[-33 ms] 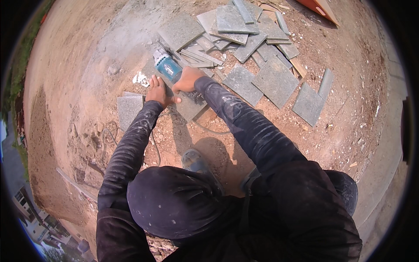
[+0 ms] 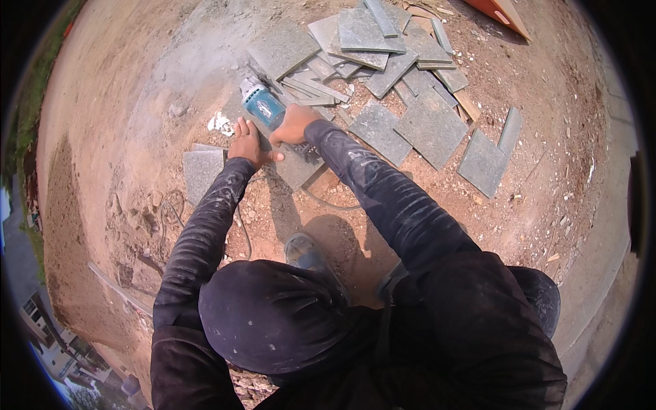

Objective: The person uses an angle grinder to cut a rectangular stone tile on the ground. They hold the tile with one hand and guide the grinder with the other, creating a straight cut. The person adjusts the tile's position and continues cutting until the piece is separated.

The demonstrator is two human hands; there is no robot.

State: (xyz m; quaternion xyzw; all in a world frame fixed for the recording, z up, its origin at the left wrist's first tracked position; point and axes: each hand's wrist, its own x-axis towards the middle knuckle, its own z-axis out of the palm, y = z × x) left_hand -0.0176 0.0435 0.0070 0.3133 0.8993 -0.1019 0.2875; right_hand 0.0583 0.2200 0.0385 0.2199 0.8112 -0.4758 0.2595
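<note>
My right hand [image 2: 296, 124] is wrapped round the body of a teal and silver angle grinder [image 2: 264, 105], whose head points up and to the left. Much of the disc's edge and its contact with the stone cannot be made out. Beneath it lies a grey stone tile [image 2: 295, 168] on the ground. My left hand [image 2: 246, 145] presses on this tile just left of the grinder, fingers stretched out and thumb apart, holding nothing. Pale dust hangs and lies beyond the grinder's head.
A loose heap of grey tiles and cut strips [image 2: 372, 31] lies ahead to the right, with more tiles [image 2: 432, 128] nearer. Another tile [image 2: 203, 171] sits left of my left hand. A cable [image 2: 335, 206] curves over the dirt near my sandalled foot [image 2: 304, 251].
</note>
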